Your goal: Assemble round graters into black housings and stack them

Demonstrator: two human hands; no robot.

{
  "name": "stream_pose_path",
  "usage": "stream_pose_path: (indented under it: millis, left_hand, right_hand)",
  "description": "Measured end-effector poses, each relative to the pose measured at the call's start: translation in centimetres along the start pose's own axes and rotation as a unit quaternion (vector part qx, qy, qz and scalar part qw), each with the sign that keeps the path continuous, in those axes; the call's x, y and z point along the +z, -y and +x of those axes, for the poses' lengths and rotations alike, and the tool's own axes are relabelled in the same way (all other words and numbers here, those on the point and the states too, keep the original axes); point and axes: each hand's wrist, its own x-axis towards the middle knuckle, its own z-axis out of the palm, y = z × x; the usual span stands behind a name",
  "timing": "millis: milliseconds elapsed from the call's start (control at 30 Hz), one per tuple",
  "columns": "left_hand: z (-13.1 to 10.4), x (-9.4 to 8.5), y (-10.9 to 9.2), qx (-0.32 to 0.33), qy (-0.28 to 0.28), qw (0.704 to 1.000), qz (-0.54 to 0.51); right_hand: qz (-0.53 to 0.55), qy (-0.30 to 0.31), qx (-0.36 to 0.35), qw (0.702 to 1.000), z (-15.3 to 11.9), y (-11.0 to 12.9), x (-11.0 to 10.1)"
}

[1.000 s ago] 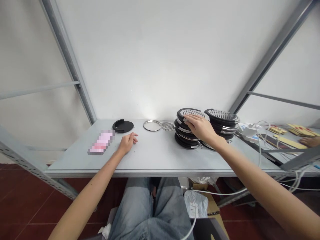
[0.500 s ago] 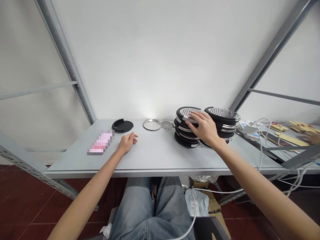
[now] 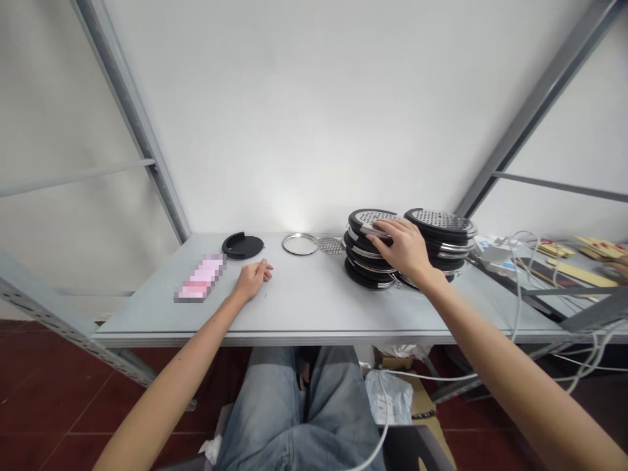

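On the grey table, my left hand [image 3: 252, 279] rests with its fingers loosely curled in, and nothing shows in them. Behind it lies a round black holder [image 3: 243, 246] with a raised rim along one side. My right hand [image 3: 405, 247] lies over the near right edge of the left stack of round black-and-silver pieces [image 3: 369, 261], its fingers stretched across the perforated metal top. The far side of that top piece is uncovered. Just right of it stands a second stack of the same pieces [image 3: 444, 239], partly hidden by my right hand.
A shallow metal ring or lid [image 3: 300, 244] and a perforated metal disc [image 3: 332, 246] lie near the wall. A pixelated pink phone-like object [image 3: 201, 278] is at left. White cables [image 3: 518, 294] and yellow strips [image 3: 583, 273] sit at right, beside a co-worker's blurred hand.
The whole view has shifted slightly. My right hand stays on the left stack, and my left hand keeps its place on the table.
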Motion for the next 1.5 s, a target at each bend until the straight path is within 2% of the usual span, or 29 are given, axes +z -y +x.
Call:
stream_pose_path:
  millis: [500,667,967,1200,1500]
  left_hand:
    - [0.1,-0.1,-0.1,-0.003,-0.009,1.0,-0.008]
    - [0.1,-0.1,0.0,-0.004,-0.005,1.0,-0.01]
    - [0.1,-0.1,0.2,0.005,-0.019,1.0,0.021]
    - [0.1,-0.2,0.0,0.01,-0.02,0.999,0.047]
    - [0.1,-0.2,0.0,0.009,-0.026,0.998,0.056]
  right_hand:
    - [-0.056,-0.055,-0.022,0.997,-1.0,-0.5,1.3]
    - [-0.051,-0.051,-0.016,0.997,-1.1,-0.6,1.2]
    - [-0.033,-0.046,-0.048,0.997,-1.1,-0.5,0.5]
    - [-0.033,-0.012,-0.038,0.999,-1.0,-0.1,0.5]
    - [-0.036,-0.034,-0.048,0.998,-1.3,0.3,1.0]
